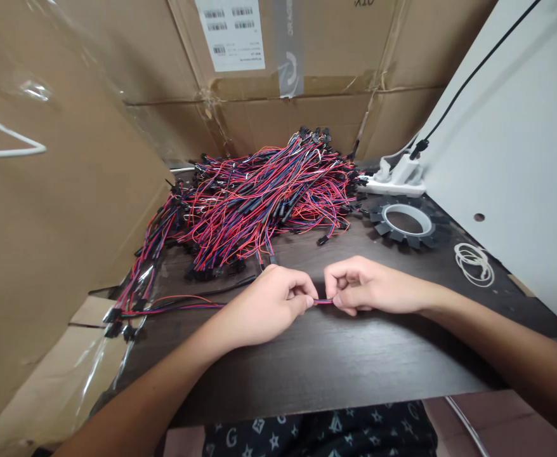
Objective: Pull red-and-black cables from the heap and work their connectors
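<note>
My left hand (273,299) and my right hand (364,287) meet over the dark wooden table (335,355), both closed in a pinch on a short stretch of red and blue wire (323,301) that spans the gap between their fingertips. More of that wire trails left from under my left hand towards black connectors (119,324) at the table's left edge. Behind the hands lies a big tangled pile of red, blue and black wires with black plugs (264,197).
Cardboard boxes (307,70) wall in the back and left. A black toothed ring with a white centre (406,219) and a white power strip (395,178) sit at the back right. White rubber bands (473,261) lie beside a white panel (521,158).
</note>
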Demonstrator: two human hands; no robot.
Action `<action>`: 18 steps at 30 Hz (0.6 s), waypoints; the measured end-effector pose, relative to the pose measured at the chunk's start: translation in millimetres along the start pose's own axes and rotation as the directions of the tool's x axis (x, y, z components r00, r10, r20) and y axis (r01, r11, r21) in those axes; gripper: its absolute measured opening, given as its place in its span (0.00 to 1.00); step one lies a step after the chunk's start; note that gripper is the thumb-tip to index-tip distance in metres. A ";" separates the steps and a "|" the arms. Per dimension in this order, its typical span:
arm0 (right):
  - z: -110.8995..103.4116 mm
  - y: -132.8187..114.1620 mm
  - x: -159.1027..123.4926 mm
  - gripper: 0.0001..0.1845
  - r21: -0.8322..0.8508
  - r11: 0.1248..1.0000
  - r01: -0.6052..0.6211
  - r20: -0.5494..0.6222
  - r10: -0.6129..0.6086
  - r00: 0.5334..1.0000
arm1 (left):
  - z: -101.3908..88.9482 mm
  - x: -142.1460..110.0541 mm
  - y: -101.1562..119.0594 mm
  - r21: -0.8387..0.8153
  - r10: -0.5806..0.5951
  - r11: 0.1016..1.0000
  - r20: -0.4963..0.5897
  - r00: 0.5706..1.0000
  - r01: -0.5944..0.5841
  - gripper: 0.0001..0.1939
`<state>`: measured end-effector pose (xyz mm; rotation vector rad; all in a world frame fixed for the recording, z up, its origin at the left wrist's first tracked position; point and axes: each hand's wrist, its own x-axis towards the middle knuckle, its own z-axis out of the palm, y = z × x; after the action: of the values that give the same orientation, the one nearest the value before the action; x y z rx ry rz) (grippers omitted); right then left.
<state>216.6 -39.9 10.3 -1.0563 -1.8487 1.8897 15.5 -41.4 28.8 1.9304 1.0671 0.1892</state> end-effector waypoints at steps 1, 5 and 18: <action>-0.1 0.1 -0.1 0.04 0.005 1.000 0.003 0.006 -0.003 1.000 | 0.2 0.0 0.0 0.001 0.003 1.000 0.000 1.000 -0.003 0.08; -0.3 0.9 -0.5 0.04 0.011 1.000 0.020 0.018 -0.020 1.000 | 0.5 -0.1 0.4 -0.008 0.008 1.000 -0.001 1.000 -0.008 0.08; 0.6 0.9 0.2 0.04 -0.033 0.999 0.015 0.012 -0.015 1.000 | 0.8 0.6 0.0 0.002 0.024 1.000 0.005 1.000 -0.024 0.08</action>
<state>216.3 -40.3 9.3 -1.0409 -1.8956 1.8671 16.3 -41.5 28.2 1.9453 1.0412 0.1970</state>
